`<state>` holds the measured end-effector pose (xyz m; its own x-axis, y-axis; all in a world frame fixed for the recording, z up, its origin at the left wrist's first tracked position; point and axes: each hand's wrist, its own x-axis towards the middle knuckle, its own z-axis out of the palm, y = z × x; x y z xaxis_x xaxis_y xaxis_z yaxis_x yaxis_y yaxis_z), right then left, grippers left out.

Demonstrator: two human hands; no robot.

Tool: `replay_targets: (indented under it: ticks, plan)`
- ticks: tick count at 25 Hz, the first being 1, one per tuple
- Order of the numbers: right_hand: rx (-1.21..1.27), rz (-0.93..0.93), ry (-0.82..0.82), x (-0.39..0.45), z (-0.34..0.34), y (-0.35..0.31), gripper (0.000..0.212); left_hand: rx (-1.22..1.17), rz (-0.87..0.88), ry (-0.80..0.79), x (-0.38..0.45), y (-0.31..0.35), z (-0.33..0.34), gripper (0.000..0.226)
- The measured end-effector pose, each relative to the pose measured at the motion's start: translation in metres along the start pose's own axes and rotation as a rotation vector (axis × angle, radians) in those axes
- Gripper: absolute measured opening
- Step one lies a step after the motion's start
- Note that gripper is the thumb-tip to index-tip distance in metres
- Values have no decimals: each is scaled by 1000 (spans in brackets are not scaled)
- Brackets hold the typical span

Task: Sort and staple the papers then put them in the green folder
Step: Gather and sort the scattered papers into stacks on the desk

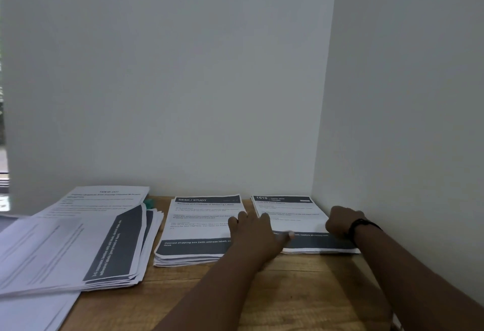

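Observation:
Three paper piles lie on the wooden desk (288, 291). A fanned, untidy pile (78, 247) is at the left. A squared stack headed "DESK / STUDY" (199, 226) sits in the middle. A thinner stack headed "1610" (293, 215) lies at the right, against the side wall. My left hand (251, 231) rests with spread fingers across the gap between the middle and right stacks, its thumb on the right stack. My right hand (340, 222), a dark band at its wrist, curls its fingers over the right stack's right edge. A bit of something green (149, 203) peeks out behind the left pile.
White walls close the desk at the back and right, forming a corner just behind the right stack. More loose sheets (31, 312) hang over the desk's front left. Bare wood shows in front of the stacks, between my forearms. A window edge is at the far left.

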<state>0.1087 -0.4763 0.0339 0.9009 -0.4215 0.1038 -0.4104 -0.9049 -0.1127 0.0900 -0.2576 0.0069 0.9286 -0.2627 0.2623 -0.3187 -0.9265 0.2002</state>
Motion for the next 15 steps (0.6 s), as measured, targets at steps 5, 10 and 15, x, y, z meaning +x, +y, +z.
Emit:
replay_targets:
  ticks: [5,10,15]
  plan:
    - [172,-337,64,-48,-3,-86,18,-204,-275,33,-3,-43,-33,55]
    - [310,-316,-20,-81,17,-157,10,-26,-403,-54,-31,-101,-38,47]
    - [222,-159,-3,-92,42,-170,31,75,-412,-28,-44,-108,-34,39]
